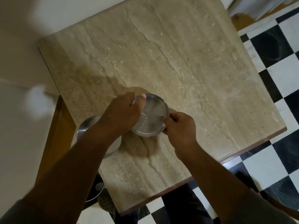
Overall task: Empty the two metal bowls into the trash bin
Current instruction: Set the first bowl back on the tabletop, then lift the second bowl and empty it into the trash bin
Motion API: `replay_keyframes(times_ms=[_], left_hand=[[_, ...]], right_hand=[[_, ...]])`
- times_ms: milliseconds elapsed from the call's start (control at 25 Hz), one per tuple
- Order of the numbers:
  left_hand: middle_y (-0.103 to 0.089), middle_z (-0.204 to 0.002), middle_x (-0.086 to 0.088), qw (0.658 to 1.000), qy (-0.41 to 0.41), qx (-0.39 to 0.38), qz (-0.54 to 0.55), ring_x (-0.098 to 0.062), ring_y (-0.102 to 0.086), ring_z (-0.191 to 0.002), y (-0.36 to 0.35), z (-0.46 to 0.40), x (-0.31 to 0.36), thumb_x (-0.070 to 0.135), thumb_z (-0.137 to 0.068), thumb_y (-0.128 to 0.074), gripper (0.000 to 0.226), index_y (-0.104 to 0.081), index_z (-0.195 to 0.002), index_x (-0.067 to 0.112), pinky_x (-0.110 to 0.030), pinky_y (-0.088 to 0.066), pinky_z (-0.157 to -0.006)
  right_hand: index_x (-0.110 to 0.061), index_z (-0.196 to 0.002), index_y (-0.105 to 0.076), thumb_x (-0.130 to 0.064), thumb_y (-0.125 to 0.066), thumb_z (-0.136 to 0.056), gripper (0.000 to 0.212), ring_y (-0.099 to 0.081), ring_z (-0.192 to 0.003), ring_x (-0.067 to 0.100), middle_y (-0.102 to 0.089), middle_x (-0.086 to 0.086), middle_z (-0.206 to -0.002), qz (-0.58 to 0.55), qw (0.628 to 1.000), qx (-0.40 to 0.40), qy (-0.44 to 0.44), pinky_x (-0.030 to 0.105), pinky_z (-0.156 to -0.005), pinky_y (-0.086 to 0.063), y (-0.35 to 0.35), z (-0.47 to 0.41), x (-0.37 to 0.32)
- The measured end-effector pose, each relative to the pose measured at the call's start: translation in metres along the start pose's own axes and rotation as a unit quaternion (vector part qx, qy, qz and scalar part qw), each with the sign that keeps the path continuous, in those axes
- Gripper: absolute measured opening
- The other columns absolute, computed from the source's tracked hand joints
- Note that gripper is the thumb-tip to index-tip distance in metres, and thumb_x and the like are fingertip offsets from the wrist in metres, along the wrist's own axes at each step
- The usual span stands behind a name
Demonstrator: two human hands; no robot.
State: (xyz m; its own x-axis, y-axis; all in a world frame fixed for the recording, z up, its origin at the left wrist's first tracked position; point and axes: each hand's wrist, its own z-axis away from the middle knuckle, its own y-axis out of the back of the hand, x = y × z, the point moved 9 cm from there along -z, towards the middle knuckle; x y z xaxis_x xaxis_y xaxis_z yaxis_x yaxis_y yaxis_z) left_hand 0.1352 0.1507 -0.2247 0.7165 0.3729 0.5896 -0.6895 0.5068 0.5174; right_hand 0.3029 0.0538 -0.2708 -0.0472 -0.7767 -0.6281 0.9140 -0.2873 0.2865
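Observation:
A small metal bowl (pixel 151 117) with a few white crumbs inside sits low over the beige stone table (pixel 178 62). My left hand (pixel 121 113) grips its left rim, thumb over the edge. My right hand (pixel 179 126) pinches its right rim. A second, larger metal bowl (pixel 88 125) stands at the table's left edge, largely hidden under my left forearm. Below the table's near-left corner, a dark perforated metal trash bin (pixel 101 191) shows partly.
A white wall runs along the left, with a wooden strip (pixel 55 135) beside the table. Black-and-white checkered floor (pixel 275 78) lies to the right and in front. The table's near edge runs diagonally under my right forearm.

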Motion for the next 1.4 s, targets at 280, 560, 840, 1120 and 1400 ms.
replay_keyframes(times_ms=[280,560,840,1120,1400], left_hand=[[-0.069,-0.103,0.001,0.982,0.058,0.006,0.180,-0.017,-0.065,-0.100,0.038,0.020,-0.013,0.046,-0.096,-0.045,0.032,-0.069,-0.097,0.025,-0.038,-0.053,-0.087],[-0.070,-0.117,-0.002,0.921,0.156,0.009,0.356,-0.030,-0.068,-0.104,0.101,0.096,-0.100,0.053,-0.092,-0.044,0.035,-0.069,-0.111,0.037,-0.043,-0.060,-0.064],[-0.062,-0.107,0.002,0.829,0.276,0.037,0.485,-0.026,-0.063,-0.097,0.122,0.178,-0.256,0.046,-0.097,-0.047,0.019,-0.059,-0.101,0.032,-0.057,-0.059,-0.078],[-0.055,-0.128,-0.005,0.820,0.311,0.102,0.470,-0.032,-0.056,-0.109,0.104,0.217,-0.355,0.048,-0.085,-0.054,0.049,-0.052,-0.131,0.033,-0.056,-0.059,-0.079],[-0.062,-0.112,-0.010,0.778,0.323,0.057,0.536,-0.029,-0.061,-0.101,0.090,0.209,-0.388,0.060,-0.094,-0.041,0.044,-0.057,-0.111,0.023,-0.051,-0.055,-0.084]], right_hand=[[-0.015,-0.096,-0.071,-0.012,-0.057,-0.087,0.016,-0.072,-0.088,0.025,-0.073,0.005,-0.091,0.077,0.996,-0.024,0.046,0.049,-0.083,-0.062,-0.005,0.019,-0.046],[-0.015,-0.098,-0.071,-0.015,-0.064,-0.091,0.010,-0.074,-0.081,0.022,-0.075,0.006,-0.091,0.135,0.977,-0.144,0.084,0.047,-0.080,-0.063,-0.083,0.096,-0.083],[-0.011,-0.110,-0.070,-0.014,-0.064,-0.092,0.019,-0.073,-0.090,0.020,-0.075,0.006,-0.099,0.220,0.933,-0.263,0.108,0.042,-0.084,-0.063,-0.212,0.170,-0.023],[-0.008,-0.118,-0.066,-0.015,-0.064,-0.093,0.026,-0.068,-0.107,0.027,-0.067,0.013,-0.122,0.240,0.888,-0.392,-0.010,0.038,-0.089,-0.061,-0.294,0.188,0.074],[-0.011,-0.124,-0.063,-0.015,-0.070,-0.088,0.037,-0.063,-0.111,0.021,-0.064,0.006,-0.125,0.395,0.789,-0.452,0.129,0.037,-0.094,-0.056,-0.319,0.191,0.073]])
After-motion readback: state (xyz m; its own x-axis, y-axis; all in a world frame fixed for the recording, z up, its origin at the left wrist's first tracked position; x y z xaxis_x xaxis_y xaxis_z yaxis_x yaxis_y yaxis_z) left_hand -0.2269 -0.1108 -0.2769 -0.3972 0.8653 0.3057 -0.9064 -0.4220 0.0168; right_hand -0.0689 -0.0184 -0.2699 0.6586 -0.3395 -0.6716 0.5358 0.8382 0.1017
